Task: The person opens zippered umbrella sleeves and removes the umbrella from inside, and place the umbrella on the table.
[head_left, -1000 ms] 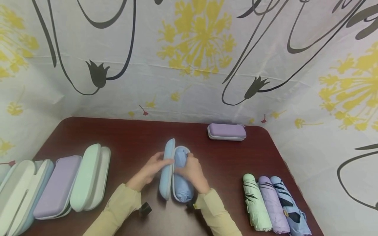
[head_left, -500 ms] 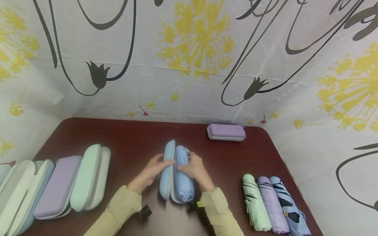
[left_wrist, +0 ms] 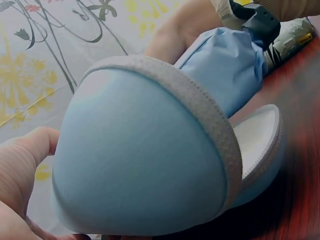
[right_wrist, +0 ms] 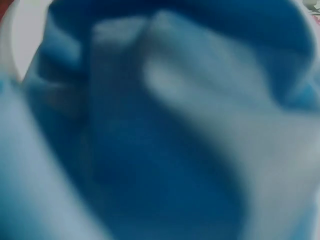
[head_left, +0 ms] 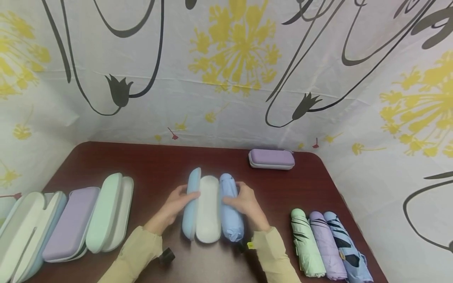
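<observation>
My left hand (head_left: pixel 175 203) holds the raised lid of a light blue zip case (head_left: pixel 190 220), thumb over its edge. Beside that lid lies the case's white-lined lower half (head_left: pixel 208 212), with nothing in it. In my right hand (head_left: pixel 246 201) is a folded blue umbrella (head_left: pixel 232 225), gripped around its middle, just right of the case. The left wrist view has the lid's rounded end (left_wrist: pixel 135 155) up close, with the umbrella's fabric end (left_wrist: pixel 222 70) behind. Blurred blue umbrella fabric (right_wrist: pixel 190 135) fills most of the right wrist view.
Several cases line the left side, including a purple case (head_left: pixel 72 224), a mint case (head_left: pixel 106 216) and an open blue-and-white one (head_left: pixel 33 236). A smaller purple case (head_left: pixel 271 159) sits at the back right. Green (head_left: pixel 308 243), purple (head_left: pixel 327 245) and blue (head_left: pixel 348 247) folded umbrellas lie right.
My right hand has lifted the blue umbrella out of the case and moved it right. My left hand has shifted slightly left with the lid, and the white lining is now exposed.
</observation>
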A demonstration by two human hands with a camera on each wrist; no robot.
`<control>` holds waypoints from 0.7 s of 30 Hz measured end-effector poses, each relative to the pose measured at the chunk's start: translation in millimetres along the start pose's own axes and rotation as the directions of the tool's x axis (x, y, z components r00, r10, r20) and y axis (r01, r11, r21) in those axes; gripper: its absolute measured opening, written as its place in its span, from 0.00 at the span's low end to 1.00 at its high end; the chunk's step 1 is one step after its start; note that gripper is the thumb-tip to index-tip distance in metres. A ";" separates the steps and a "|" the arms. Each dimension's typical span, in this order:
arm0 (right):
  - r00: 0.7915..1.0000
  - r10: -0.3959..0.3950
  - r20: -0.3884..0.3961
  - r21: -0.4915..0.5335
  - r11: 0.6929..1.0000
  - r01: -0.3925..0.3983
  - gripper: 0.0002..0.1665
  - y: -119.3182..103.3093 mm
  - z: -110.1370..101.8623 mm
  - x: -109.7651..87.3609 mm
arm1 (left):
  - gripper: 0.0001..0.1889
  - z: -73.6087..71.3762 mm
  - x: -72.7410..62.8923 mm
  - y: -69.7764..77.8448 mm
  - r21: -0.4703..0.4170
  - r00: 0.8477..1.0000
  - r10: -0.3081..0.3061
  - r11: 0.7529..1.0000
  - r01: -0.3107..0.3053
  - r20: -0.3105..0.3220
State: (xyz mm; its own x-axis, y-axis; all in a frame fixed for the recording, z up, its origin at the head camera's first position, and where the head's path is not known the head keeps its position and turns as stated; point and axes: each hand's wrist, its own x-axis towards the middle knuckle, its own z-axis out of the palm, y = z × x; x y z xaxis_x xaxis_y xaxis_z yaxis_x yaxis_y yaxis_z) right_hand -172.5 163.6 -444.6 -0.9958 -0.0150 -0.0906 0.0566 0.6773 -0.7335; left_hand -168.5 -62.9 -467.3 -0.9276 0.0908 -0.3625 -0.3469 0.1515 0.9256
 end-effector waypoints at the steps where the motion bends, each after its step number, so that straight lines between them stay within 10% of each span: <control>1: 1.000 0.002 -0.003 -0.003 1.000 -0.002 0.43 2.1 -2.1 -0.6 | 0.41 -2.9 -0.6 -0.6 0.008 1.000 -0.001 1.000 0.001 -0.004; 21: 0.997 0.066 -0.048 -0.144 0.987 -0.073 0.42 53.4 -48.1 -19.2 | 0.46 -66.9 -23.5 5.8 0.289 0.993 0.061 0.957 -0.028 -0.105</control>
State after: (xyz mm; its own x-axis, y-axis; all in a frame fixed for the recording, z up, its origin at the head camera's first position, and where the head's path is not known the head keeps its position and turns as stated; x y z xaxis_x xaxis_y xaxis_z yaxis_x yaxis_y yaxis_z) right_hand -153.8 235.5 -449.6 -0.9921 0.0651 -0.1069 0.1178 0.7754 -0.6204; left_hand -158.0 -130.0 -446.1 -0.9565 -0.0044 -0.2916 -0.2655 0.4267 0.8645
